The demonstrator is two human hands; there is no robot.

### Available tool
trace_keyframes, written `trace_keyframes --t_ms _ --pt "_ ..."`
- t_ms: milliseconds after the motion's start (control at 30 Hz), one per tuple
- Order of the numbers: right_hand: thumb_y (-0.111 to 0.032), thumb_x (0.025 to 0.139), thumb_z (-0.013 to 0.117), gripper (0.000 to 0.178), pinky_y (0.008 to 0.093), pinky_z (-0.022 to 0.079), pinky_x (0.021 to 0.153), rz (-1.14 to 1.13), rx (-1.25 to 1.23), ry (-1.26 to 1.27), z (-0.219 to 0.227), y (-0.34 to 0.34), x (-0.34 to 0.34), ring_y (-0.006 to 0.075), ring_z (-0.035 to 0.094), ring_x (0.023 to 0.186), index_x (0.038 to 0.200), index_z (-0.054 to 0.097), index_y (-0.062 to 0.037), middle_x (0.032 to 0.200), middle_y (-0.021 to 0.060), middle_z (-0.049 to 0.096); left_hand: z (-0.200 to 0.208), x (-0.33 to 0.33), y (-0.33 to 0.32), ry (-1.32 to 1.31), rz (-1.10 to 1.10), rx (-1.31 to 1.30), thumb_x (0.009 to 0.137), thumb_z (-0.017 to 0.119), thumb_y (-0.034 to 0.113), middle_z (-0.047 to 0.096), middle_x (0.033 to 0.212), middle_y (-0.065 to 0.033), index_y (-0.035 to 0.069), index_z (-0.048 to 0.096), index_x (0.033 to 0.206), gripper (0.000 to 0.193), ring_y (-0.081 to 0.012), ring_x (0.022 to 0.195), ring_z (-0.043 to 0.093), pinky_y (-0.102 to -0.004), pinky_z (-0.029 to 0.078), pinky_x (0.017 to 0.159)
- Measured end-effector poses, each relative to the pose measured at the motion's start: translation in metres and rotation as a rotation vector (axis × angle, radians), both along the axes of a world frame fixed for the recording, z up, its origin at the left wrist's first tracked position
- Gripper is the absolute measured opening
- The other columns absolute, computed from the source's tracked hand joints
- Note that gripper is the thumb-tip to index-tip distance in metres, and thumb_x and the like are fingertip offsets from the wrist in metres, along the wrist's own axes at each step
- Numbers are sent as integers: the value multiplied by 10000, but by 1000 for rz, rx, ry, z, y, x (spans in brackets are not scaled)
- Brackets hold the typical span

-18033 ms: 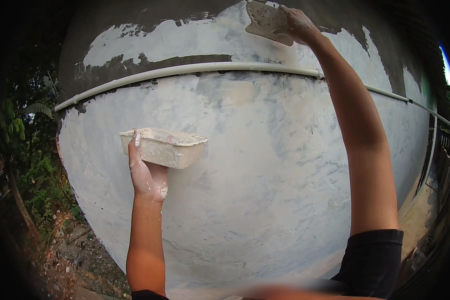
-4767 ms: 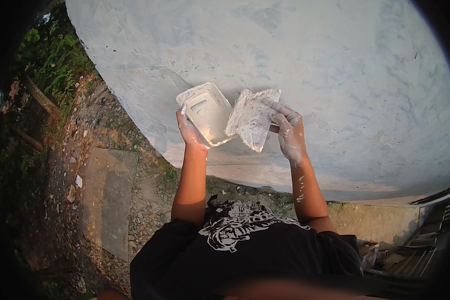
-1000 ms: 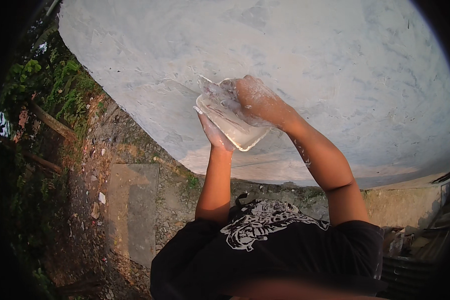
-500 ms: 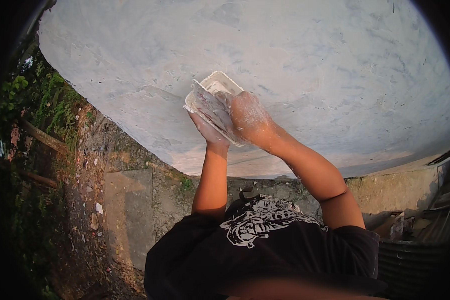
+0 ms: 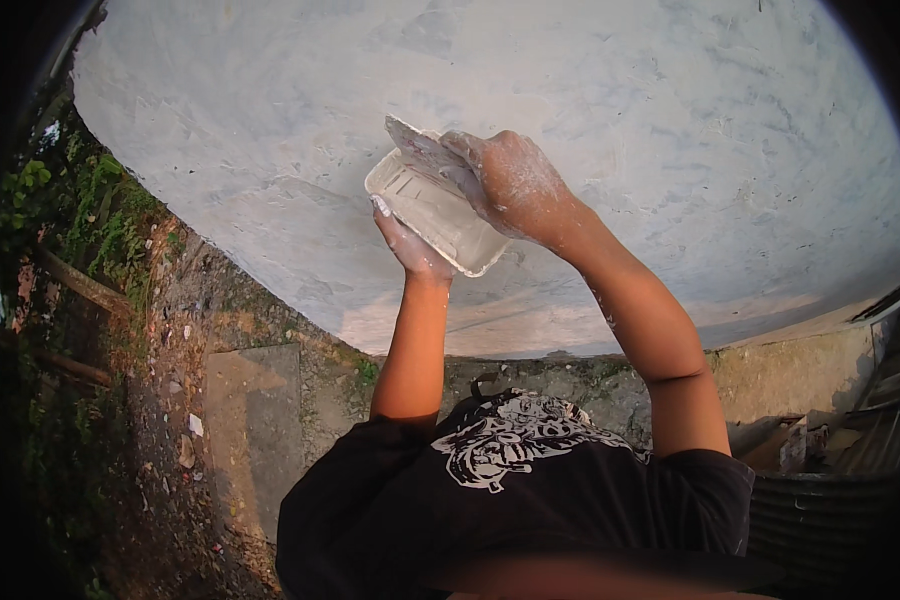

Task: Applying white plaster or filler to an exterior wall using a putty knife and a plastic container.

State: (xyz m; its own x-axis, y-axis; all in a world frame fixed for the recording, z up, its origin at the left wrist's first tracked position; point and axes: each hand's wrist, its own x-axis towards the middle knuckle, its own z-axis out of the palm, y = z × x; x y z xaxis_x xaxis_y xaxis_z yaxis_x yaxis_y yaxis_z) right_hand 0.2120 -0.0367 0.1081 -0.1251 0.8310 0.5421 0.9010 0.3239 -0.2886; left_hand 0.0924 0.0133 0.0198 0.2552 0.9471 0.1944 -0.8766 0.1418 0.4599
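My left hand [image 5: 415,247] grips a white rectangular tub [image 5: 420,198] from its underside and near edge, with the thumb side on its left rim. Pale paste coats the inside of the tub. Over the tub's far edge, my right hand [image 5: 515,185] is closed on a flat, paste-smeared putty knife [image 5: 417,143]. The blade is wide and tilted, its left corner reaching past the tub's rim; its handle is hidden in my fingers. White paste spots both hands and my right forearm. Beyond them rises a wall [image 5: 650,110] with patchy pale grey-white coating.
Green plants [image 5: 100,200] and wooden poles [image 5: 85,285] stand at the left. Stony, littered ground [image 5: 170,420] runs beside a flat concrete slab [image 5: 255,430]. Boards [image 5: 785,445] and a corrugated sheet [image 5: 820,525] lie at the lower right.
The putty knife has moved from across the tub's near-left side to its far edge, uncovering the inside. My right hand has shifted away from me and slightly right.
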Motion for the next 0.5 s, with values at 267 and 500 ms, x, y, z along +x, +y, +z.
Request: trace_keyframes --t_ms 267,500 --pt "-121 845 656 312 454 530 652 -2 19 -63 -7 -3 9 382 661 731 1131 597 -12 795 194 678 -3 2 1 -14 -28 35 950 332 569 466 1380 -139 100 408 1412 663 -328 1247 476 -472 418 1030" --pt "-113 856 633 354 473 529 662 -15 48 -146 -26 3 21 383 663 764 1187 552 -18 806 189 679 -11 9 1 -30 -122 54 943 340 584 452 1392 -142 104 401 1419 679 -329 1243 470 -474 409 1032"
